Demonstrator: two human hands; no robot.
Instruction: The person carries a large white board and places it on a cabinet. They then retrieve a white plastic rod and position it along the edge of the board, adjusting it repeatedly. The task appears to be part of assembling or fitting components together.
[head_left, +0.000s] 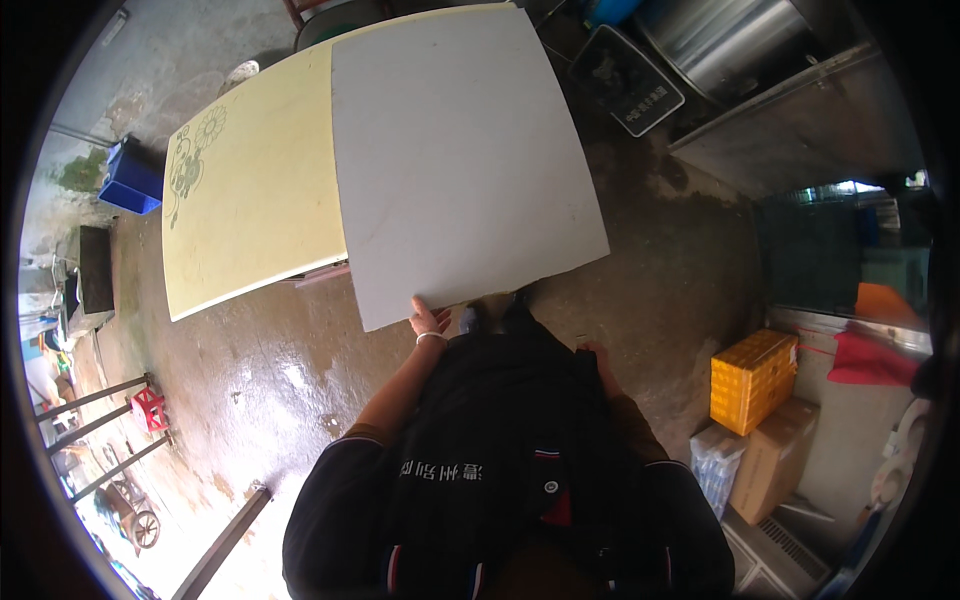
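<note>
A large grey sheet [460, 160] lies over the right part of a pale yellow tabletop [260, 190] with a floral pattern at its left end. The sheet's near edge juts out past the table toward me. At its near left corner my left hand [428, 319] grips that edge, thumb on top, other fingers partly hidden. My right hand [596, 357] hangs low beside my right side, away from the sheet. Its fingers look closed, and a small light-coloured bit shows at them, too small to name.
Wet concrete floor [250, 370] surrounds the table. A blue bin [131, 180] and a red stool [149, 409] stand left. On the right are a yellow crate [753, 380], a cardboard box [775, 455] and a metal-edged counter [800, 130]. A dark flat panel [627, 80] and a steel drum [735, 45] stand far right.
</note>
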